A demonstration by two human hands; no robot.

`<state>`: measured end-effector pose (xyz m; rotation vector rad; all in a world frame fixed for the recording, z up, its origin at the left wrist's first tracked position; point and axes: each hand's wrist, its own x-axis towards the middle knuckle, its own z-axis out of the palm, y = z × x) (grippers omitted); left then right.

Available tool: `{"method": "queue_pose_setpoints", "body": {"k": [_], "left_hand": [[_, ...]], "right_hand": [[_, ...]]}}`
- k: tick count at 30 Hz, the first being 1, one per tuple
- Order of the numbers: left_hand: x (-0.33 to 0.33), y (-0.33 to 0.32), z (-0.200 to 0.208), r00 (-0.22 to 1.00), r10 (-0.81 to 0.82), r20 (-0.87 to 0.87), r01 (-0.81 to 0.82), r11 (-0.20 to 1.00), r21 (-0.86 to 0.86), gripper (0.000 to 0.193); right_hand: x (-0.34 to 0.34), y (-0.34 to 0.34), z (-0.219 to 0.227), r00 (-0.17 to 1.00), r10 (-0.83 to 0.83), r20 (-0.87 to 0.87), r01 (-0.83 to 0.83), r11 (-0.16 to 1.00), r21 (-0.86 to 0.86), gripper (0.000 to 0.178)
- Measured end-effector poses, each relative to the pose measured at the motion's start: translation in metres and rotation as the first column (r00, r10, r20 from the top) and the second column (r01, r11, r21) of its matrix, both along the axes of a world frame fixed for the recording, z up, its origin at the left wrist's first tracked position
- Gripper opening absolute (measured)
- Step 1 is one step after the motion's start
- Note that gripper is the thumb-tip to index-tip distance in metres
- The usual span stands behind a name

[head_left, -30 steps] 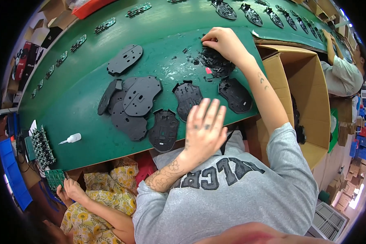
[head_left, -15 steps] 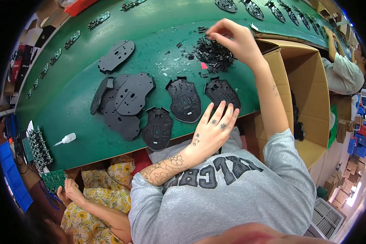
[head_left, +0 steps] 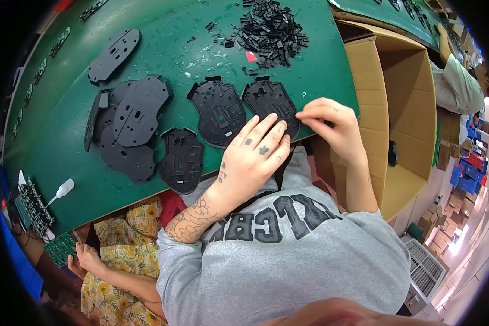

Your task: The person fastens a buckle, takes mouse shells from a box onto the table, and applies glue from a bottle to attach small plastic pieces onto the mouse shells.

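Observation:
My left hand (head_left: 254,151) lies with fingers stretched out over the near edge of a black plastic shell (head_left: 270,99). At that shell's right side my right hand (head_left: 336,126) is closed in a pinch; whatever its fingertips hold is too small to make out. Two similar black shells, one beside it (head_left: 218,111) and one nearer the table edge (head_left: 181,163), lie with their inner sides up. Beyond them is a heap of small black plastic pieces (head_left: 269,35), with a red scrap (head_left: 251,56) at its near edge.
Flat black plates (head_left: 142,111) overlap on the left, with another plate (head_left: 114,55) behind. A small white bottle (head_left: 65,188) lies farther left. Another person's hands hold a green circuit board (head_left: 60,249) at lower left. An open cardboard box (head_left: 410,103) stands on the right.
My right hand has come back from the heap of black pieces to the shell under my left hand. The view has shifted, so the table's things appear farther left and higher.

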<state>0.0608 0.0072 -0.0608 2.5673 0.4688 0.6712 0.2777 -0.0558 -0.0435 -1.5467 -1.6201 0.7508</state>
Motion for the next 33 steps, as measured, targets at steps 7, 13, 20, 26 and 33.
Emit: {"method": "queue_pose_setpoints", "body": {"k": [7, 13, 20, 26, 33], "left_hand": [[0.001, -0.004, -0.005, 0.999, 0.021, 0.027, -0.020, 1.000, -0.015, 0.029], [0.001, -0.004, -0.004, 0.999, 0.030, 0.035, -0.029, 0.999, -0.023, 0.029], [0.000, -0.002, -0.006, 0.999, 0.016, 0.050, -0.015, 1.000, -0.022, 0.030], [0.001, -0.001, -0.007, 0.997, 0.018, 0.072, -0.016, 0.999, -0.032, 0.031], [-0.001, -0.001, -0.008, 0.996, 0.007, 0.084, -0.008, 1.000, 0.011, 0.031]], "right_hand": [[-0.001, 0.003, -0.004, 0.993, -0.121, 0.009, 0.121, 0.991, -0.054, 0.014], [-0.009, 0.006, -0.001, 0.990, -0.129, 0.061, 0.130, 0.991, -0.008, 0.011], [-0.014, 0.009, 0.005, 0.988, -0.128, 0.080, 0.132, 0.990, -0.044, 0.013], [-0.008, 0.031, 0.022, 0.996, -0.090, 0.029, 0.094, 0.922, -0.375, 0.016], [0.010, 0.073, 0.016, 0.993, -0.113, 0.020, 0.111, 0.992, 0.060, 0.014]]}}
